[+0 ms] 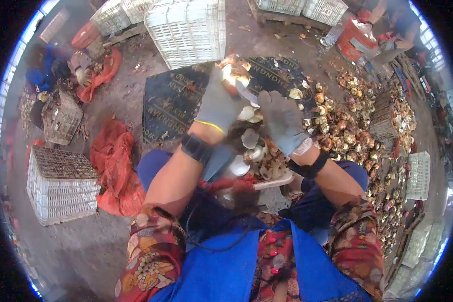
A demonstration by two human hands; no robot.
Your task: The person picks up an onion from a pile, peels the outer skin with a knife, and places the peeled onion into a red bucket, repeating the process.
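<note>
My left hand [220, 103], in a grey glove with a yellow cuff edge, is closed around a partly peeled onion [235, 72], brown skin still on its top. My right hand [283, 121], also gloved, is closed on a knife; its blade [247, 94] points up and left, close under the onion. The knife's handle is hidden in the fist. Below both hands, between my knees, a pale-rimmed tray [274, 184] holds onion peelings [269, 163] and white pieces. A dark printed board [168, 100] lies flat beyond my hands.
A large heap of onions [345, 121] spreads on the right. White plastic crates [186, 32] stand ahead, another crate [65, 189] at left. A red mesh sack [117, 171] lies beside my left knee. Co-workers' hands show at far left and upper right, near a red bucket [355, 45].
</note>
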